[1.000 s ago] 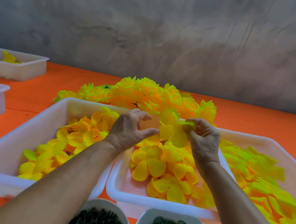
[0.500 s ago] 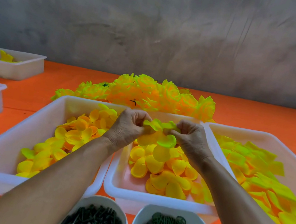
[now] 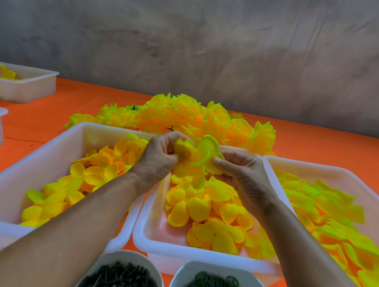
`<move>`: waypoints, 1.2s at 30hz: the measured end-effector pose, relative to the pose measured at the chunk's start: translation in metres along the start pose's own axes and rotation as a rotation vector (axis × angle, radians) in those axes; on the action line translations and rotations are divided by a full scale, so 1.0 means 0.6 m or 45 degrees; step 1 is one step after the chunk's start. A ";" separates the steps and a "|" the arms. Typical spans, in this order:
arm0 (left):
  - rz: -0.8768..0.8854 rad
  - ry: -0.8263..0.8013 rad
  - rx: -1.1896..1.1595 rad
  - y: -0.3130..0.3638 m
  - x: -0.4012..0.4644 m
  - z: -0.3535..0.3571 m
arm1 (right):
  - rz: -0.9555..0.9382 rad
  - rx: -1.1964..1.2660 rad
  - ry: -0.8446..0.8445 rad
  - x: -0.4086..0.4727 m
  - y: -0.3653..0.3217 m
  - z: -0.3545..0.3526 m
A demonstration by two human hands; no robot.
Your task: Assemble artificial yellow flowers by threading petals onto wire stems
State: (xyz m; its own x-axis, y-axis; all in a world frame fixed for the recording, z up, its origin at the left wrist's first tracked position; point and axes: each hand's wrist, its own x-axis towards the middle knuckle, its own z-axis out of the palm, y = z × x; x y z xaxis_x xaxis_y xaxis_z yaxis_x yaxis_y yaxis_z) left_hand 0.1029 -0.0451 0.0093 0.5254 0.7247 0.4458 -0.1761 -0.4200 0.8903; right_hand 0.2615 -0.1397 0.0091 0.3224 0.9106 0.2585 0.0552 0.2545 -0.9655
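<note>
- The petal cluster (image 3: 195, 161) hangs above the middle tray (image 3: 145, 230), at 12 o'clock, in both grips.
- Left hand (image 3: 158, 160) curls round its core; right hand (image 3: 242, 176) pinches an outer petal.
- It looks light, soft and floppy; best held at the centre, I judge.
- Finished flowers (image 3: 187, 118) lie beyond on the orange surface (image 3: 331, 151).

Grey mottled wall (image 3: 201, 33), streaked and stained, behind the bench. Orange table covering (image 3: 320, 144) runs to its base. Light even, diffuse.

The person's two forearms are bare to the frame's edge, and both hands, left hand (image 3: 156, 160) and right hand (image 3: 247, 179), are ungloved.
</note>
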 end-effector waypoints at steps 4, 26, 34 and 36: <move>-0.084 -0.011 -0.102 0.002 -0.001 0.002 | 0.014 -0.014 0.054 -0.001 -0.002 0.000; -0.099 -0.181 0.046 -0.006 -0.003 0.002 | 0.050 -0.017 0.028 0.004 0.004 -0.001; -0.083 -0.219 0.033 -0.007 -0.005 0.001 | -0.012 -0.024 0.041 0.003 0.005 0.002; -0.077 -0.254 0.023 -0.006 -0.005 0.002 | 0.055 -0.040 -0.007 0.004 0.002 0.004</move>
State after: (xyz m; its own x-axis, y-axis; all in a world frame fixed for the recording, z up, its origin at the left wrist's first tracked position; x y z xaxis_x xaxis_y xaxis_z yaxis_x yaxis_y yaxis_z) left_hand 0.1029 -0.0464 0.0047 0.6894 0.6270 0.3627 -0.1250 -0.3903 0.9122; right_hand 0.2602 -0.1363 0.0085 0.3196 0.9224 0.2170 0.0709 0.2051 -0.9762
